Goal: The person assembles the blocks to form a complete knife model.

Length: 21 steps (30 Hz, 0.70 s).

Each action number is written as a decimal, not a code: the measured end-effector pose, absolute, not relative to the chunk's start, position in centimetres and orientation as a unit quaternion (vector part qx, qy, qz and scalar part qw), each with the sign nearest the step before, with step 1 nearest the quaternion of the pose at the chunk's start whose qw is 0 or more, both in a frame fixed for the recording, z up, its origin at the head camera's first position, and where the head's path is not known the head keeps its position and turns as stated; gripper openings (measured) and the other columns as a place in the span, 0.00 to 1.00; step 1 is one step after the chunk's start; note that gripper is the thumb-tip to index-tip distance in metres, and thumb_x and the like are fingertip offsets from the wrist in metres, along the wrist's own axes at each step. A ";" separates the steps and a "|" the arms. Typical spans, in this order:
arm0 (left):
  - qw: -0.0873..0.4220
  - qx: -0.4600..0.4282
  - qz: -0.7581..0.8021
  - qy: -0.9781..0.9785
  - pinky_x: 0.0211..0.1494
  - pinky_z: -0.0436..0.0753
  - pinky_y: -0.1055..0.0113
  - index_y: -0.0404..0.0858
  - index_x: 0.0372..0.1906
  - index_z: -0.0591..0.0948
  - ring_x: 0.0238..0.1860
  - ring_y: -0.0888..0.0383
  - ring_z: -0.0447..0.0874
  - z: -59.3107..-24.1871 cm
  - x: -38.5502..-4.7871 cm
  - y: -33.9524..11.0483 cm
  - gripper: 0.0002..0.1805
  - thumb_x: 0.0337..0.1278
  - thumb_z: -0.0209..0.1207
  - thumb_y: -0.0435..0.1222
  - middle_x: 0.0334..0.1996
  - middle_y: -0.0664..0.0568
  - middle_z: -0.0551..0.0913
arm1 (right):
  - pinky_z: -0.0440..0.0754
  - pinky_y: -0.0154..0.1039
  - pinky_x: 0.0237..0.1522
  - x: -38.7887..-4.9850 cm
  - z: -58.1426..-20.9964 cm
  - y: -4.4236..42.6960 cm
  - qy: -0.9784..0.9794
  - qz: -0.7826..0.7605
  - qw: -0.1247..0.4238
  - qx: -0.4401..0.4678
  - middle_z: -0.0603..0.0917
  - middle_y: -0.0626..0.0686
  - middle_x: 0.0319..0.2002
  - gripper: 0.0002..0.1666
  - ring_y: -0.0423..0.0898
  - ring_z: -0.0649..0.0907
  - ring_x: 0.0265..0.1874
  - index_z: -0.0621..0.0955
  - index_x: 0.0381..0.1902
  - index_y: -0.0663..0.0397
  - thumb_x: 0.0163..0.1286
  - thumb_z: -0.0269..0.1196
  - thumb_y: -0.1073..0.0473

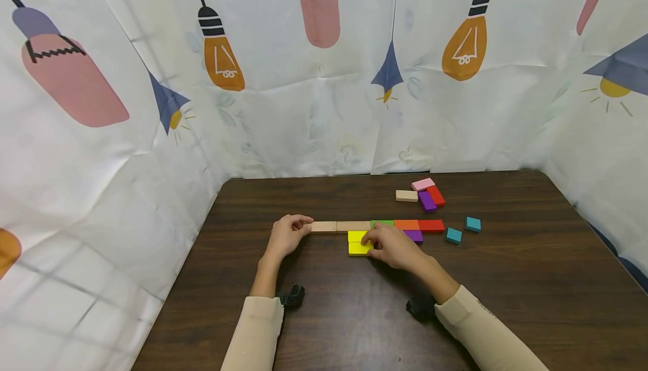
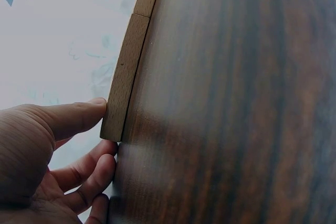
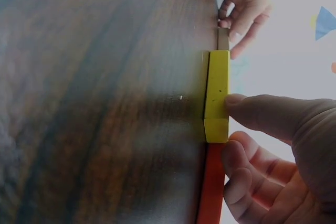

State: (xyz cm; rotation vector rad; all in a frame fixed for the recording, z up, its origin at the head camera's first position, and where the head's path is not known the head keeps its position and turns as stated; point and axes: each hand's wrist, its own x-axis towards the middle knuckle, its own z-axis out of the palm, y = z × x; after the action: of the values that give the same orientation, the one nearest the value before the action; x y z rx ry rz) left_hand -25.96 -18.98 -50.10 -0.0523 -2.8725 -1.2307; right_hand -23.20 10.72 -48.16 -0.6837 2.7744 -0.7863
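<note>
My left hand (image 1: 288,236) holds the left end of a plain wooden block (image 1: 324,226), its thumb against the block (image 2: 123,77) in the left wrist view. A second wooden block (image 1: 353,226), then green (image 1: 382,223), orange (image 1: 406,225) and red (image 1: 431,226) blocks, continue the row rightward. Two yellow blocks (image 1: 358,249) lie on the near side of the row. My right hand (image 1: 397,247) grips their right end between thumb and fingers, partly covering them. Just beyond this hand, a purple block (image 1: 413,236) shows. In the right wrist view, an orange-red block (image 3: 211,182) adjoins the yellow (image 3: 218,87).
Two teal blocks (image 1: 453,236) (image 1: 473,224) lie right of the row. Farther back, pink (image 1: 423,184), red (image 1: 436,195), purple (image 1: 427,202) and wooden (image 1: 406,195) blocks form a loose cluster. A patterned curtain (image 1: 319,107) hangs behind the dark table (image 1: 506,303).
</note>
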 end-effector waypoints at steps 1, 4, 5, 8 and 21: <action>0.008 -0.017 -0.393 -0.919 0.40 0.73 0.62 0.48 0.48 0.90 0.37 0.54 0.74 -50.1 -26.0 -19.0 0.09 0.66 0.67 0.40 0.35 0.51 0.78 | 0.80 0.38 0.43 -23.2 -48.2 10.7 0.933 -0.264 0.089 -0.229 0.79 0.45 0.38 0.13 0.40 0.77 0.35 0.89 0.48 0.48 0.64 0.74 0.59; 0.007 -0.017 -0.393 -0.919 0.40 0.73 0.62 0.48 0.48 0.90 0.37 0.54 0.74 -50.1 -26.0 -18.9 0.09 0.66 0.67 0.40 0.35 0.51 0.78 | 0.79 0.37 0.43 -23.2 -48.2 10.7 0.933 -0.264 0.090 -0.227 0.79 0.44 0.38 0.14 0.40 0.77 0.35 0.89 0.48 0.47 0.64 0.74 0.58; 0.007 -0.017 -0.393 -0.919 0.41 0.73 0.62 0.48 0.48 0.90 0.37 0.54 0.74 -50.1 -26.0 -18.9 0.09 0.66 0.67 0.39 0.35 0.51 0.78 | 0.79 0.37 0.43 -23.2 -48.2 10.7 0.933 -0.264 0.089 -0.228 0.79 0.44 0.38 0.14 0.40 0.77 0.35 0.89 0.48 0.47 0.64 0.74 0.58; 0.008 -0.018 -0.394 -0.919 0.41 0.73 0.62 0.48 0.48 0.90 0.37 0.54 0.74 -50.1 -26.0 -18.9 0.09 0.66 0.67 0.40 0.35 0.51 0.78 | 0.79 0.37 0.42 -23.2 -48.2 10.8 0.933 -0.261 0.086 -0.230 0.79 0.45 0.38 0.14 0.40 0.77 0.35 0.89 0.48 0.47 0.64 0.74 0.59; 0.014 -0.025 -0.384 -0.923 0.40 0.74 0.63 0.48 0.48 0.90 0.36 0.56 0.75 -50.2 -26.1 -19.0 0.09 0.66 0.67 0.40 0.35 0.51 0.80 | 0.77 0.36 0.40 -23.4 -48.0 10.7 0.929 -0.263 0.085 -0.245 0.80 0.47 0.38 0.13 0.41 0.76 0.34 0.88 0.48 0.50 0.65 0.73 0.60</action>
State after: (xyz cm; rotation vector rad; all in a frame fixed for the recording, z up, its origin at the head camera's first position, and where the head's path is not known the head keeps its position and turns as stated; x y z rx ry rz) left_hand -26.15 -19.05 -50.22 -0.0785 -2.8735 -1.1947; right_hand -23.35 10.73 -47.97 -0.7310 2.7713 -0.7844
